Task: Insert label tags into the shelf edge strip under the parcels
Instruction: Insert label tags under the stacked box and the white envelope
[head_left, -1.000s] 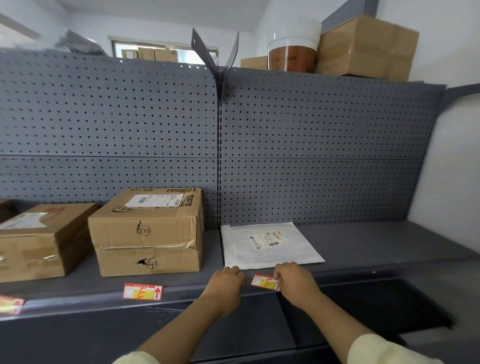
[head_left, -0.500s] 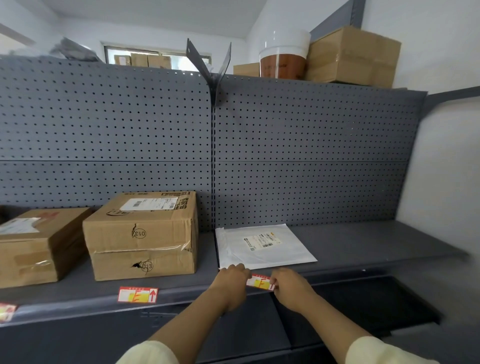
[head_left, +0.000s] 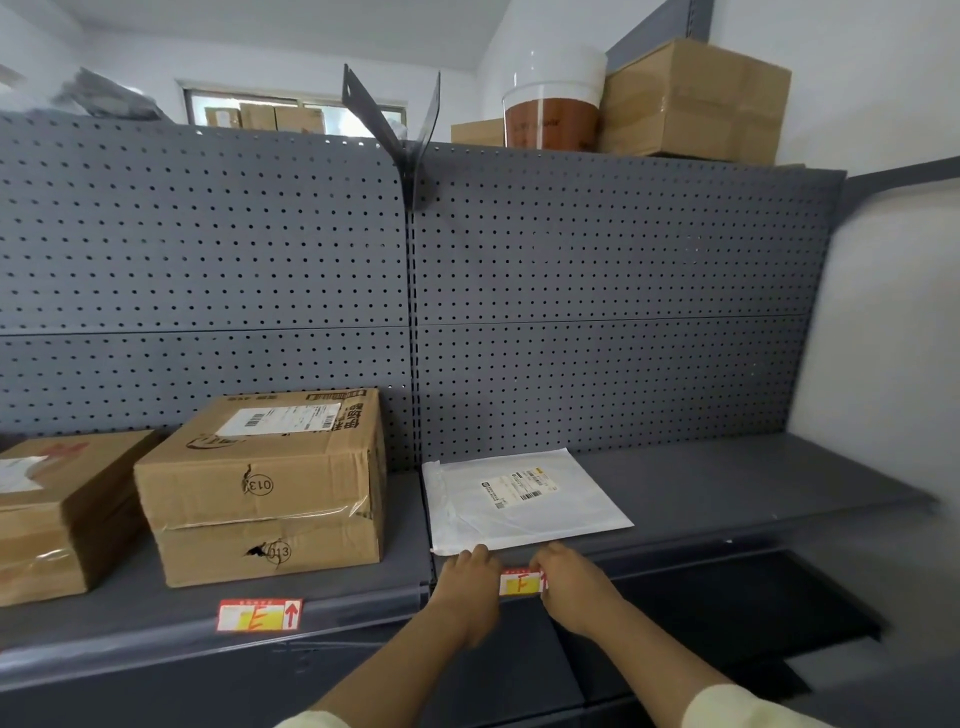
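A red, white and yellow label tag (head_left: 521, 583) lies against the grey shelf edge strip (head_left: 675, 545) just below a flat white mailer parcel (head_left: 519, 499). My left hand (head_left: 467, 587) pinches its left end and my right hand (head_left: 571, 587) pinches its right end, both with fingers curled on it. Another tag (head_left: 258, 614) with a red arrow sits in the strip under a brown cardboard box (head_left: 265, 488). A second brown box (head_left: 57, 514) stands at the far left.
Grey perforated back panels (head_left: 597, 291) rise behind the shelf. On top stand a cardboard box (head_left: 696, 98) and a clear tub with brown contents (head_left: 553, 98). A lower dark shelf (head_left: 727, 608) shows at the right, beside a white wall.
Both hands stay on the tag at the strip under the white mailer. The view has shifted a little to the left and down; the tag now sits flatter against the strip.
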